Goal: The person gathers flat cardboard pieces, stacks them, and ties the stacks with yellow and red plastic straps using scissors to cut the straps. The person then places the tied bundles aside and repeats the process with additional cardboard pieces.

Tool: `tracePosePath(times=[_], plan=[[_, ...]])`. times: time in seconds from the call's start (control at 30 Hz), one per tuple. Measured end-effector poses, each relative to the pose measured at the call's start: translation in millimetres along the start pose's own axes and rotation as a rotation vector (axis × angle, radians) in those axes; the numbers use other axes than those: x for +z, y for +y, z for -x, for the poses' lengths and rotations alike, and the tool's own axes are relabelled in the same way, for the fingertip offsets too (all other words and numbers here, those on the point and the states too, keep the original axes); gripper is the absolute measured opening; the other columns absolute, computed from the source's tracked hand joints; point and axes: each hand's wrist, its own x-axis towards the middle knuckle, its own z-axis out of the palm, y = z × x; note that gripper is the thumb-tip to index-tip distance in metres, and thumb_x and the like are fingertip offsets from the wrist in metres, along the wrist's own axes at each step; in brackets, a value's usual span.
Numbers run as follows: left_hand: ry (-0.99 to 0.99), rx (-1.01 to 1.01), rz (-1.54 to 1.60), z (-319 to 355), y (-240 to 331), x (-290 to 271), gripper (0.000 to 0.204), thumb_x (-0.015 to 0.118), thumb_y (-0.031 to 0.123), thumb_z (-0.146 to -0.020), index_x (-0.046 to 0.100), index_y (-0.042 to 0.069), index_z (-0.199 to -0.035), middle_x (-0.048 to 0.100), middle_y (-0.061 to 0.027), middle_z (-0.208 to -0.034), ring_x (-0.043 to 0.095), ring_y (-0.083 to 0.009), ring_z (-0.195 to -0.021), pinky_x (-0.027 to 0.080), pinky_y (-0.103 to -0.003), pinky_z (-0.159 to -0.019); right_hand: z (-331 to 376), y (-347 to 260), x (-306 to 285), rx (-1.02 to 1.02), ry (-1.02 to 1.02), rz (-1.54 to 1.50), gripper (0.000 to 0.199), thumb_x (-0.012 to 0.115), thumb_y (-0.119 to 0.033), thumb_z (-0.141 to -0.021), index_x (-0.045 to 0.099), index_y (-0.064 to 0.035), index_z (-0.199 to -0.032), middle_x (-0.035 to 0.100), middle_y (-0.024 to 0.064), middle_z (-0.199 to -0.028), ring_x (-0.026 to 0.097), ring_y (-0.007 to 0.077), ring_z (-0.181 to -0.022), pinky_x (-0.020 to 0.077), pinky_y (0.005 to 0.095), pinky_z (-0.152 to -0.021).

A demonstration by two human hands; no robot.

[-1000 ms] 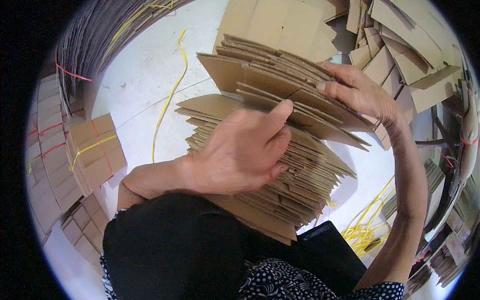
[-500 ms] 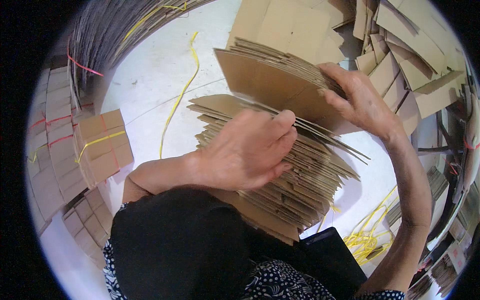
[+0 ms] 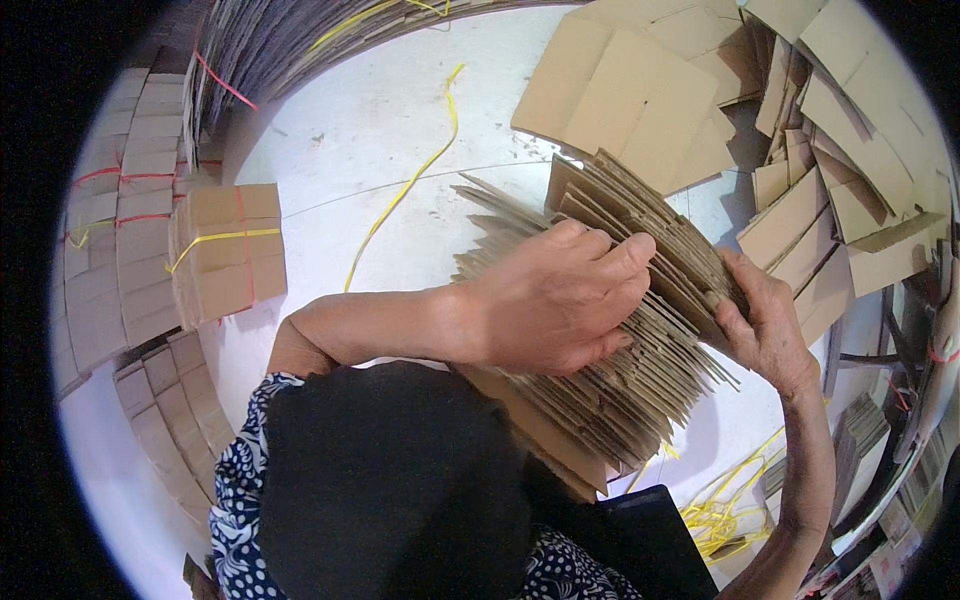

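I had the left hand pressed down over the near edges of a thick stack of flat brown corrugated cardboard sheets, fingers curled over the top and closed on it. The right hand clamped the stack's right end, thumb on the edges. The stack lay between both hands, its long axis running from far left to near right, so the right hand sat nearer the low end. Far left on the white floor sat a brown cardboard bundle tied with yellow strap; a loose yellow strap trailed beside it.
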Motion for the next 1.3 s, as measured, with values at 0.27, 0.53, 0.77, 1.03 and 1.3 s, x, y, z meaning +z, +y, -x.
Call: tracePosePath(times=[0.27,0.53,0.77,1.03,1.3], plan=[[0.095,0.033,0.010,8.1,-1.1,6.2,0.056,0.073,0.024,-0.069,0.049,-0.001,-0.113,0.047,-0.0171,-0.119,0.056,-0.0278,-0.090,0.045,-0.038,-0.076,0.7,-4.0,-1.9,0.056,-0.027,0.054,0.063,0.066,-0.028,-0.078,0.044,0.0023,-0.130,0.058,0.0245,-0.109,0.059,0.0396,-0.099,0.0481,0.0397,-0.086],[0.091,0.115,0.008,13.0,-2.5,7.1,0.041,0.068,0.022,-0.071,0.054,0.002,-0.103,0.050,-0.0156,-0.112,0.056,-0.0268,-0.082,0.046,-0.038,-0.073,3.1,-7.1,2.8,0.011,-0.001,0.186,0.066,0.068,-0.013,-0.075,0.041,0.0004,-0.133,0.058,0.0249,-0.111,0.060,0.0395,-0.097,0.0485,0.0396,-0.086],[0.038,0.200,-0.088,12.5,-5.2,9.9,0.025,0.059,0.019,-0.074,0.055,0.001,-0.090,0.053,-0.0150,-0.106,0.055,-0.0224,-0.077,0.046,-0.035,-0.068,5.4,-19.2,-15.0,0.020,0.108,0.152,0.058,0.064,-0.004,-0.075,0.045,0.0002,-0.129,0.061,0.0221,-0.093,0.060,0.0310,-0.080,0.0477,0.0336,-0.076],[0.283,0.272,-0.104,3.0,-8.2,16.0,0.030,0.058,0.018,-0.073,0.058,-0.003,-0.095,0.053,-0.0204,-0.115,0.056,-0.0306,-0.103,0.046,-0.039,-0.089,-19.4,-29.9,8.3,-0.009,0.029,0.147,0.054,0.065,-0.003,-0.075,0.046,-0.0014,-0.126,0.060,0.0242,-0.104,0.061,0.0405,-0.091,0.0490,0.0437,-0.079],[0.153,0.299,-0.075,7.3,-11.3,7.9,0.011,0.056,0.015,-0.076,0.058,0.004,-0.077,0.057,-0.0105,-0.091,0.055,-0.0221,-0.087,0.046,-0.034,-0.077,-28.0,-22.3,13.5,-0.013,-0.035,0.116,0.051,0.063,-0.005,-0.079,0.045,-0.0022,-0.127,0.061,0.0234,-0.098,0.061,0.0385,-0.088,0.0485,0.0401,-0.077]])
